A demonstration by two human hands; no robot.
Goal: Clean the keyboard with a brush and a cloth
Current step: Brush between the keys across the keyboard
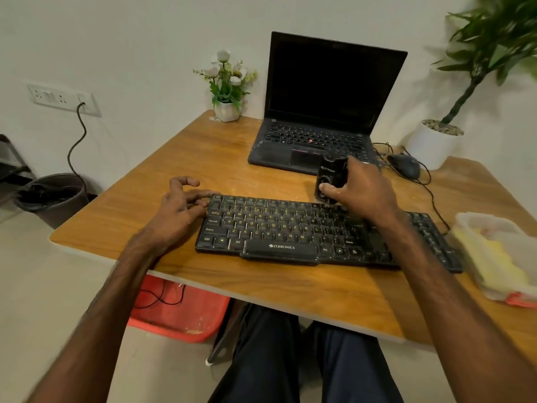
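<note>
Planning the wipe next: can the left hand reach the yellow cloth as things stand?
Probably not easily. The left hand rests at the left end of the keyboard; the yellow cloth lies far right, beyond the right hand holding the black tool.

Plant (494,39) at upper right blurred and cut by the edge, bag (488,225) at right edge blurred and cut off, yellow stuff (491,257) inside too smeared to tell, right hand (360,184) hiding part of the black tool (331,175), some keys of the keyboard (279,228) hidden under the right arm (406,237), red tub (180,309) half hidden under the table (203,158).

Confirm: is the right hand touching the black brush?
Touching. Head view: right hand wraps the black brush, thumb pressed on its front.
</note>
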